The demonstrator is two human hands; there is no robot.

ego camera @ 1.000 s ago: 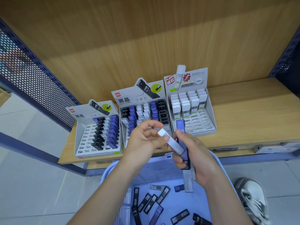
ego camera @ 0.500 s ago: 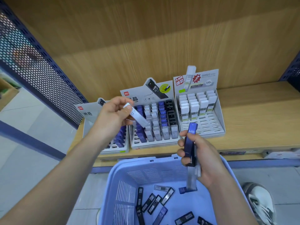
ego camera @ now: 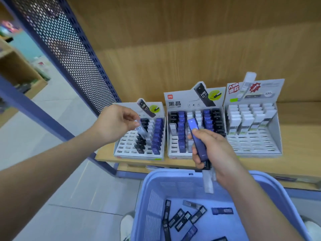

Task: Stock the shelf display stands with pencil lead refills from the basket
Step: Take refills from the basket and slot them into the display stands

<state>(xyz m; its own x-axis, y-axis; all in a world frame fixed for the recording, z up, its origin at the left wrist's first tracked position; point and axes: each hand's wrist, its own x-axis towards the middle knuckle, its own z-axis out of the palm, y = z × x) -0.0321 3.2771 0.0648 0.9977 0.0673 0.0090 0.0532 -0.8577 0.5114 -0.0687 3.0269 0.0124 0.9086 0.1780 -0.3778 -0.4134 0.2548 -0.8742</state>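
Pencil lead refills [ego camera: 182,218] lie loose on the floor of the blue basket [ego camera: 166,174] below us, black ones and blue ones scattered flat, well apart from both our hands. Our left hand [ego camera: 118,122] reaches over the left stand [ego camera: 137,156] and pinches a clear refill [ego camera: 141,130] between thumb and fingertips, the other fingers loosely curled. That clear refill, marked 0.7, hangs tilted with its lower end down among the slots between the black column and the blue column; we cannot tell whether it sits in a slot. Our right hand [ego camera: 213,150] is closed around a small bunch of refills just above the basket's far rim. Uppermost is a blue refill [ego camera: 197,138], our thumb pressed on its upper part, its top end standing up in front of the middle stand [ego camera: 184,100]. Under it a dark refill [ego camera: 207,165] shows below the fingers, and a second clear one [ego camera: 208,183] sticks out downward over the basket. The middle stand holds columns of black, blue and white refills; the right stand [ego camera: 253,146] holds white-capped ones in its back rows. All three stands sit side by side on the wooden shelf [ego camera: 298,136], next to a blue mesh panel [ego camera: 69,49]. The toe of a white shoe [ego camera: 126,225] shows left of the basket.
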